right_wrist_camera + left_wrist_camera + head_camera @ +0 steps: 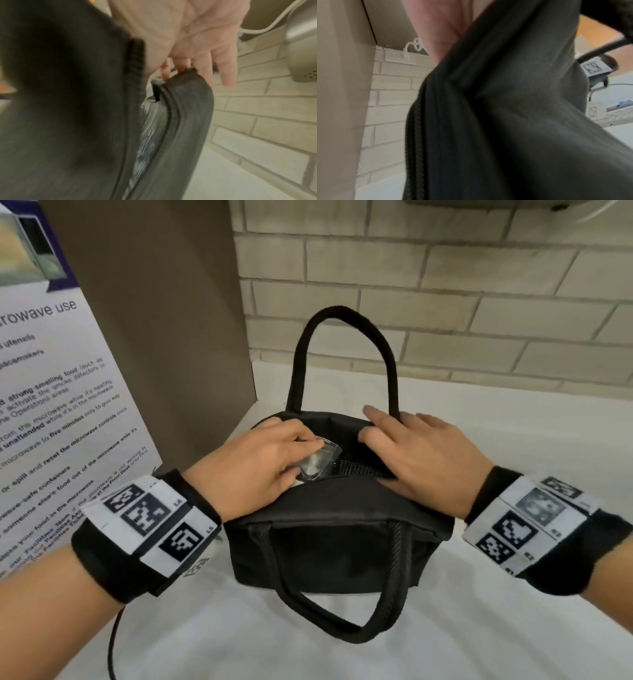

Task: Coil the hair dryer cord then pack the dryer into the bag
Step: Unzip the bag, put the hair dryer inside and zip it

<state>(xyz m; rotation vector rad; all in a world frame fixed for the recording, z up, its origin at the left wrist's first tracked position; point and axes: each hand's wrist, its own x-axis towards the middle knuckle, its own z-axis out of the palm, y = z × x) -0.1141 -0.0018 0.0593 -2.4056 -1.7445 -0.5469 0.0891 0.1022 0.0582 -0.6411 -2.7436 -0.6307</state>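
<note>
Hiding the dryer, black bag (329,542), left hand (263,460) perhaps pinching its opening

At the centre of the head view we see the bag (329,542) standing on the counter (513,628), one handle (342,354) upright behind its opening, the other (346,594) lying down its near side. The left hand (270,460) rests on the opening's left part, the right hand (414,453) on its right. A notice board (61,405) stands at frame left, a brick wall (445,302) along the top, a cord (113,645) lower left.
</note>
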